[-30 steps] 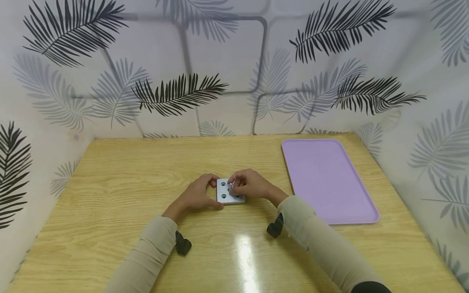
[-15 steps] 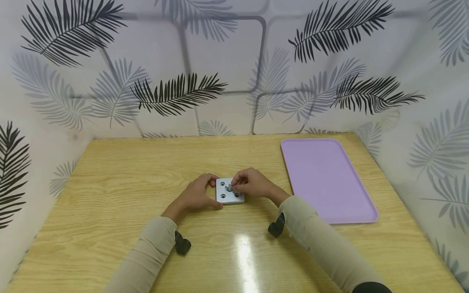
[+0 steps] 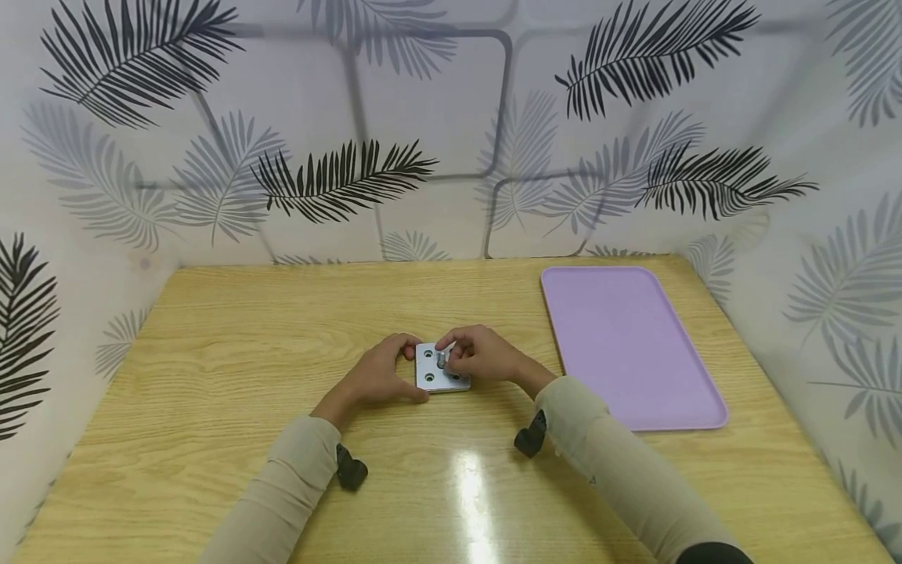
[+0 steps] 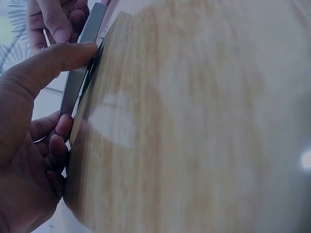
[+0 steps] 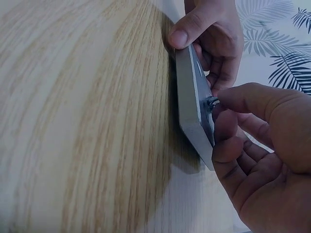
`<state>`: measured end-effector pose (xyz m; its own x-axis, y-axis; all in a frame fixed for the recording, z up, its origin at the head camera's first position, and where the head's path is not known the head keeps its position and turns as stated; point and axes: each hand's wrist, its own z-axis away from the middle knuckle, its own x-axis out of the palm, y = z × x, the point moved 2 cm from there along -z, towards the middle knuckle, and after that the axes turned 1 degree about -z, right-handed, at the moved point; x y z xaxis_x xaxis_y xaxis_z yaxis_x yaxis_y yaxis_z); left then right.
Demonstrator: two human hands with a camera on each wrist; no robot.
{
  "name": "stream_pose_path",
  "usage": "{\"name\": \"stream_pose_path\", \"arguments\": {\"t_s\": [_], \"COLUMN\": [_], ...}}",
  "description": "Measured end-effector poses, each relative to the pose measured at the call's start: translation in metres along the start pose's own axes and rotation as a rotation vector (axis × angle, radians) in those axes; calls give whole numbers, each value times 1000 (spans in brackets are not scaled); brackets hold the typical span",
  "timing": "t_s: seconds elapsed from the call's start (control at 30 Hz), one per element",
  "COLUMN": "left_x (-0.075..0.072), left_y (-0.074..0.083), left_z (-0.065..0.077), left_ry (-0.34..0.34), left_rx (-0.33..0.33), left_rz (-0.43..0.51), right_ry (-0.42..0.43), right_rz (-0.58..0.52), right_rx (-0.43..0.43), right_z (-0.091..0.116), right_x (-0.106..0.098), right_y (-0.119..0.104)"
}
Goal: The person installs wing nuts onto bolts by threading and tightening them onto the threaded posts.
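Observation:
A square silver metal plate (image 3: pixel 433 382) with several round holes lies on the wooden table. My left hand (image 3: pixel 380 368) holds it by two opposite edges. In the left wrist view the left thumb (image 4: pixel 73 56) presses the near edge, with curled fingers at the far edge. From the plate's middle stands a small metal bolt (image 3: pixel 441 359), whose threaded end (image 5: pixel 213 101) shows in the right wrist view. My right hand (image 3: pixel 486 356) is over the plate's right part, its thumb and curled index finger about the bolt. The fingers hide part of the bolt and some holes.
A light purple tray (image 3: pixel 627 345) lies at the right of the table (image 3: pixel 282 313), close to the right forearm. A leaf-patterned cloth (image 3: pixel 451 157) stands behind the table and along both sides. Each wrist bears a small black camera.
The right hand's fingers shift and turn about the bolt; the index finger now reaches further left, past it. The left hand and the plate stay in place.

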<state>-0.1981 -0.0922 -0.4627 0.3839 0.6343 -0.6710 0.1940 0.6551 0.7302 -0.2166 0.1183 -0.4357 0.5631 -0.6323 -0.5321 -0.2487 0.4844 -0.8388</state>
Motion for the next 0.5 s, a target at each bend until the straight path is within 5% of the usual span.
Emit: {"name": "stream_pose_path", "arguments": {"t_s": [0.5], "left_x": [0], "left_y": [-1], "left_z": [0], "left_ry": [1], "left_rx": [8], "left_rz": [-2], "right_ry": [35], "right_rz": [103], "right_rx": [9], "right_z": [0], "right_x": [1], "right_y": [-5]}}
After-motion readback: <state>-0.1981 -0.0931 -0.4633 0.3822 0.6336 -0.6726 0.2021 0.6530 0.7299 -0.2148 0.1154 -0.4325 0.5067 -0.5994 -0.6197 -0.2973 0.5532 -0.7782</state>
